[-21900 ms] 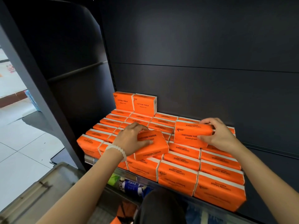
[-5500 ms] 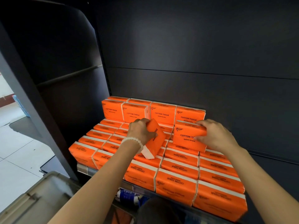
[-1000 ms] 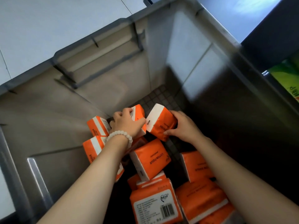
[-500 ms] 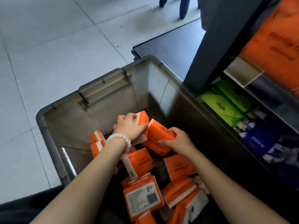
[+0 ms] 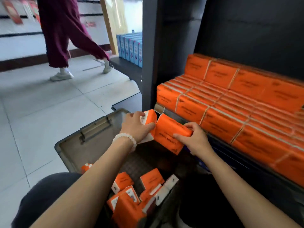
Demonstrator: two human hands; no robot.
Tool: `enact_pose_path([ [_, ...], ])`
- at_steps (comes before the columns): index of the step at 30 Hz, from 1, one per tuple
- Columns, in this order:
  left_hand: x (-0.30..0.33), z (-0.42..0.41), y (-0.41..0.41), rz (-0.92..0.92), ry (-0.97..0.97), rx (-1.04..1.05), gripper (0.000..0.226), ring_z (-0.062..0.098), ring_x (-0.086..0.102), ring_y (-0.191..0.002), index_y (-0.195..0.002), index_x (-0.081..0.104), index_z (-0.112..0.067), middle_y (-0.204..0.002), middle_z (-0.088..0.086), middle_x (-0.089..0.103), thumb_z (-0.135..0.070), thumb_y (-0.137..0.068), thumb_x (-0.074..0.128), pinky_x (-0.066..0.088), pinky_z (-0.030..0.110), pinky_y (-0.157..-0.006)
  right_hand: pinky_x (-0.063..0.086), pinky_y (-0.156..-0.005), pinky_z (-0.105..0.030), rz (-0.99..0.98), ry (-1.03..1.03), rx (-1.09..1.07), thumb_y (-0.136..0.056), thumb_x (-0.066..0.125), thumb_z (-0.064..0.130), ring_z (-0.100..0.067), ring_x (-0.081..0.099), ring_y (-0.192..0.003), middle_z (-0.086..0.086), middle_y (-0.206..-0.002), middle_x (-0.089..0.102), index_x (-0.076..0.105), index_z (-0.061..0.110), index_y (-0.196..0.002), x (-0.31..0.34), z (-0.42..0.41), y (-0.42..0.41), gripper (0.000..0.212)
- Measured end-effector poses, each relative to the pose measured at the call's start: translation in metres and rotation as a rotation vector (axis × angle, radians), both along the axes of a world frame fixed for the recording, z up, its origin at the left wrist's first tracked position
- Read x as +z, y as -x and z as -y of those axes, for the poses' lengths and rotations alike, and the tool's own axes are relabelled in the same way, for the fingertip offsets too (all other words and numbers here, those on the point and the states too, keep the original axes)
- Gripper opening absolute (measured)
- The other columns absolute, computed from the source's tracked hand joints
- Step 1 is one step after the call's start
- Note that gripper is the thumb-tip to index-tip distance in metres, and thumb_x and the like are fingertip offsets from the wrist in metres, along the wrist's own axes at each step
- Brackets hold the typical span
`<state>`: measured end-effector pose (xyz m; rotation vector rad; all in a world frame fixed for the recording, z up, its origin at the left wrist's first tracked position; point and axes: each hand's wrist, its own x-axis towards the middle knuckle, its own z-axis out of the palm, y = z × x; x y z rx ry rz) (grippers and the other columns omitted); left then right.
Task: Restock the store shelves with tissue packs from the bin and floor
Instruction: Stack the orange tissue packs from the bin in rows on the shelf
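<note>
My left hand point(image 5: 135, 126), with a white bead bracelet at the wrist, grips an orange tissue pack point(image 5: 150, 118) above the grey bin point(image 5: 92, 130). My right hand point(image 5: 195, 138) grips a second orange tissue pack point(image 5: 171, 133) beside it. Both packs are lifted to about the level of the bin's rim, just below the front of the shelf. Several loose orange packs point(image 5: 130, 199) lie at the bottom of the bin. The dark shelf point(image 5: 246, 158) at the right carries rows of orange tissue packs point(image 5: 230, 104), with an upright row at its back.
A person in dark red trousers and white shoes point(image 5: 61, 46) walks across the tiled floor at the upper left. Blue boxes point(image 5: 131, 48) stand on a low dark shelf behind the shelf post point(image 5: 148, 63). My dark-clothed knee point(image 5: 46, 195) is at the lower left.
Both hands have risen out of the bin with a pack each, toward the shelf front. My view has tilted up from the bin's inside to the shelf and the floor.
</note>
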<state>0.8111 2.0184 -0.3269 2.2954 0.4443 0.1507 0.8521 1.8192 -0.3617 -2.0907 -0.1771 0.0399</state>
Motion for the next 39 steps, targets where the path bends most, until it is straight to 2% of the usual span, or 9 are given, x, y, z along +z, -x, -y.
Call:
enact_pose_path([
  [6, 0.085, 0.067, -0.006, 0.214, 0.012, -0.101, 0.056, 0.028, 0.043, -0.122, -0.13, 0.047, -0.025, -0.133, 0.006, 0.037, -0.04, -0.08, 0.066, 0.035, 0.038, -0.102, 0.044, -0.068, -0.025, 0.208, -0.031, -0.099, -0.074, 0.078, 0.03, -0.012, 0.055, -0.084, 0.003, -0.103, 0.055, 0.051, 0.022, -0.108, 0.098, 0.072, 0.018, 0.044],
  [10, 0.12, 0.116, -0.027, 0.296, -0.039, -0.199, 0.056, 0.028, 0.041, -0.122, -0.13, 0.048, -0.025, -0.135, 0.004, 0.037, -0.041, -0.079, 0.066, 0.034, 0.035, -0.098, 0.046, -0.057, -0.017, 0.293, -0.016, -0.186, -0.074, 0.079, 0.028, -0.006, 0.056, -0.073, 0.006, -0.097, 0.057, 0.05, 0.026, -0.107, 0.149, 0.127, 0.013, 0.044],
  [13, 0.13, 0.153, -0.046, 0.298, -0.096, -0.277, 0.058, 0.026, 0.04, -0.123, -0.132, 0.047, -0.024, -0.137, 0.003, 0.036, -0.04, -0.08, 0.066, 0.033, 0.032, -0.098, 0.042, -0.066, -0.018, 0.319, 0.029, -0.273, -0.073, 0.079, 0.026, -0.008, 0.055, -0.079, 0.006, -0.098, 0.056, 0.053, 0.022, -0.112, 0.167, 0.168, 0.005, 0.047],
  [15, 0.129, 0.176, -0.063, 0.302, -0.143, -0.321, 0.059, 0.028, 0.041, -0.122, -0.13, 0.048, -0.024, -0.134, 0.003, 0.037, -0.041, -0.078, 0.066, 0.036, 0.036, -0.101, 0.041, -0.075, -0.022, 0.302, 0.05, -0.335, -0.072, 0.08, 0.025, -0.012, 0.054, -0.086, 0.003, -0.1, 0.056, 0.055, 0.017, -0.117, 0.167, 0.194, -0.004, 0.052],
  [24, 0.088, 0.227, -0.138, 0.146, -0.389, -0.444, 0.061, 0.028, 0.035, -0.126, -0.136, 0.042, -0.028, -0.14, 0.002, 0.034, -0.047, -0.08, 0.061, 0.035, 0.043, -0.104, 0.045, -0.078, -0.025, 0.186, 0.065, -0.425, -0.073, 0.08, 0.023, -0.012, 0.055, -0.091, 0.003, -0.107, 0.055, 0.051, 0.02, -0.12, 0.131, 0.259, -0.051, 0.055],
  [28, 0.069, 0.226, -0.152, -0.051, -0.59, -0.486, 0.069, 0.028, 0.022, -0.135, -0.141, 0.031, -0.036, -0.148, -0.002, 0.023, -0.062, -0.081, 0.052, 0.026, 0.051, -0.108, 0.05, -0.085, -0.03, 0.101, 0.016, -0.43, -0.072, 0.08, 0.021, -0.015, 0.056, -0.101, 0.005, -0.113, 0.053, 0.047, 0.021, -0.126, 0.107, 0.271, -0.056, 0.063],
  [31, 0.061, 0.218, -0.148, -0.066, -0.687, -0.508, 0.087, 0.027, 0.02, -0.135, -0.144, 0.021, -0.043, -0.148, -0.002, 0.019, -0.077, -0.07, 0.051, 0.028, 0.05, -0.107, 0.048, -0.091, -0.032, 0.087, -0.014, -0.452, -0.069, 0.083, 0.018, -0.017, 0.056, -0.106, 0.002, -0.116, 0.054, 0.044, 0.019, -0.128, 0.093, 0.277, -0.051, 0.071],
  [34, 0.054, 0.211, -0.142, -0.068, -0.688, -0.51, 0.094, 0.027, 0.021, -0.131, -0.144, 0.014, -0.047, -0.146, -0.002, 0.017, -0.079, -0.065, 0.055, 0.031, 0.047, -0.105, 0.044, -0.087, -0.028, 0.027, 0.083, -0.448, -0.07, 0.082, 0.02, -0.016, 0.055, -0.105, 0.004, -0.11, 0.053, 0.043, 0.016, -0.127, 0.09, 0.278, -0.045, 0.069],
  [39, 0.057, 0.215, -0.139, -0.03, -0.516, -0.486, 0.088, 0.033, 0.023, -0.13, -0.144, 0.021, -0.04, -0.145, 0.003, 0.018, -0.064, -0.071, 0.065, 0.03, 0.042, -0.107, 0.038, -0.079, -0.022, 0.002, 0.197, -0.412, -0.077, 0.076, 0.022, -0.013, 0.051, -0.099, 0.006, -0.104, 0.05, 0.048, 0.015, -0.121, 0.095, 0.275, -0.041, 0.053],
])
